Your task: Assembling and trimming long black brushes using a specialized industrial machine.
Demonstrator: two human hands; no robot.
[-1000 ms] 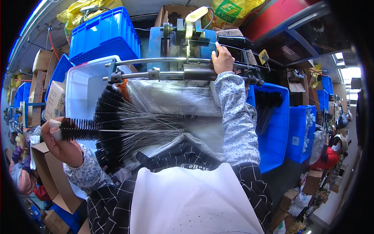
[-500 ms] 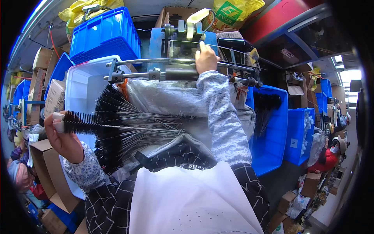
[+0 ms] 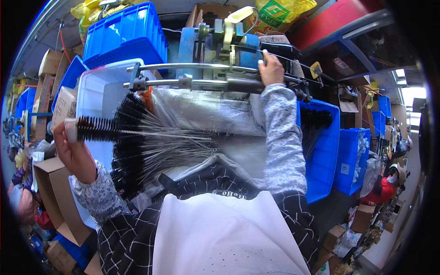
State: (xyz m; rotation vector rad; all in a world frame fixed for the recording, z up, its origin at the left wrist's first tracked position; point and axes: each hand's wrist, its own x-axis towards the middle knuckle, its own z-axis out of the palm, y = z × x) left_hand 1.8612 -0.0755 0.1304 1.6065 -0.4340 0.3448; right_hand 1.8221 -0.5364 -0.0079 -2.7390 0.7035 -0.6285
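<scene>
In my left hand (image 3: 75, 153), at the left, the thumb and fingers are closed on the tip of a black-bristled bottle brush (image 3: 98, 129); a white wrap shows at the fingertips. Its twisted wire stem lies to the right over a fan of similar brushes (image 3: 126, 160) on my lap. My right hand (image 3: 272, 69) reaches over two metal rods (image 3: 201, 84) to the right part of a blue bench machine (image 3: 190, 50). Its fingers are bent together beside a thin dark strand (image 3: 247, 46) that runs from the machine; what they pinch is too small to tell.
A white tub (image 3: 98, 82) and a blue crate (image 3: 126, 39) stand at the left. To the right is a blue bin (image 3: 316, 178) holding black brushes (image 3: 316, 118), with a smaller blue bin (image 3: 350, 165) beyond. An opened cardboard box (image 3: 55, 183) sits at the lower left.
My right hand has moved right along the machine, away from its middle. My left hand, still on the brush, is slightly lower, and the brush stem lies a little higher and flatter.
</scene>
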